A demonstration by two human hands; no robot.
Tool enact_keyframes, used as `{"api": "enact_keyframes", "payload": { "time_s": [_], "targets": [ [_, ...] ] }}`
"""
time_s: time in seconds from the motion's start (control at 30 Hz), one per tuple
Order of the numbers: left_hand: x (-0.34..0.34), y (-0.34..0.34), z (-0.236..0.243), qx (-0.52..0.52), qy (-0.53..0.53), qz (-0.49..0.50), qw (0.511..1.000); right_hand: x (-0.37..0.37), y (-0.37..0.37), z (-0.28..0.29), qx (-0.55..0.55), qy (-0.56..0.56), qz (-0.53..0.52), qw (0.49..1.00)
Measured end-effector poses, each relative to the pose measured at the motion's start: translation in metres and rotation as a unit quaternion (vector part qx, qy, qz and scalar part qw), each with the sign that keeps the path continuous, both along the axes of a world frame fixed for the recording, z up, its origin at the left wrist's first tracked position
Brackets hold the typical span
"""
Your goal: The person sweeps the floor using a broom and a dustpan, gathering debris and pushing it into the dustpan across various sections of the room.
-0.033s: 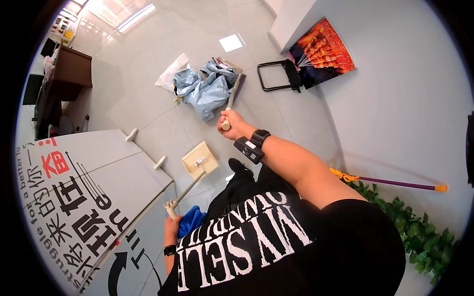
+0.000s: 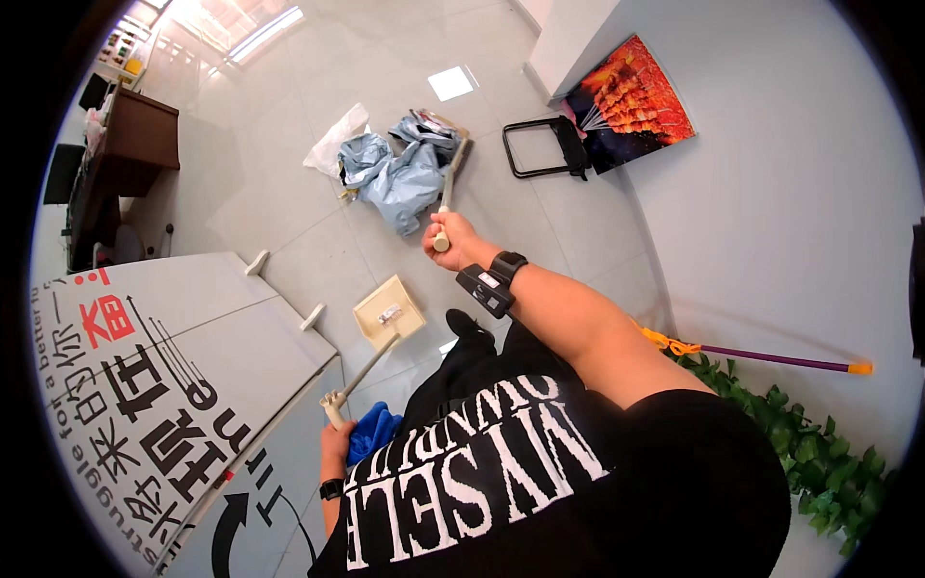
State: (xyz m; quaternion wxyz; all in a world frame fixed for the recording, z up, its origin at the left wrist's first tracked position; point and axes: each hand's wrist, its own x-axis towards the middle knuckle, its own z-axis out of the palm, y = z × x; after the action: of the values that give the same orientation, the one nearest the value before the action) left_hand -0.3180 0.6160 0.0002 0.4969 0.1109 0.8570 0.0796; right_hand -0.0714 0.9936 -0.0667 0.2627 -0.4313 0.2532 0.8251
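My right hand point(image 2: 450, 237) is closed around the pale grip of a long stick that looks like a broom point(image 2: 450, 183). Its far end meets a heap of crumpled grey-blue plastic bags point(image 2: 403, 183), and the bags partly hide its head. Lower left, my left hand point(image 2: 336, 441) grips the upper end of a cream dustpan point(image 2: 405, 326) by its long handle. A small whitish packet point(image 2: 389, 314) lies in the pan. Bunched blue cloth point(image 2: 374, 433) is beside my left hand; whether my fingers touch it I cannot tell.
A white plastic bag point(image 2: 337, 138) lies against the heap. To the right are a black frame stand point(image 2: 540, 149), a food poster point(image 2: 631, 101), a purple pole point(image 2: 771, 357) and leafy greenery point(image 2: 819, 453). A printed white panel point(image 2: 193, 337) on feet stands left, before a brown desk point(image 2: 145, 135).
The broom's far end has shifted slightly left, and the nearby bag edge with it. The dustpan has moved a touch to the left. Both hands keep their grips.
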Motion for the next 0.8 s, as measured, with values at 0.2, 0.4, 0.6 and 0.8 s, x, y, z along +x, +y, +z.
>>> {"api": "enact_keyframes", "payload": {
  "time_s": [0.2,0.4,0.6,0.8],
  "targets": [
    [-0.022,0.007,-0.027,0.012,0.015,-0.031,0.999,0.045,0.007,-0.023,0.108,0.041,0.073,0.991],
    [-0.03,0.046,-0.03,0.02,0.039,-0.07,0.997,0.081,0.032,0.008,0.249,-0.167,0.207,0.931],
    [-0.02,0.066,-0.034,0.021,0.036,0.013,0.999,0.126,0.117,-0.02,0.274,-0.326,0.248,0.87],
    [0.018,0.112,-0.002,-0.012,0.065,0.104,0.992,0.108,0.251,-0.078,0.148,-0.282,0.185,0.93]
  ]
}}
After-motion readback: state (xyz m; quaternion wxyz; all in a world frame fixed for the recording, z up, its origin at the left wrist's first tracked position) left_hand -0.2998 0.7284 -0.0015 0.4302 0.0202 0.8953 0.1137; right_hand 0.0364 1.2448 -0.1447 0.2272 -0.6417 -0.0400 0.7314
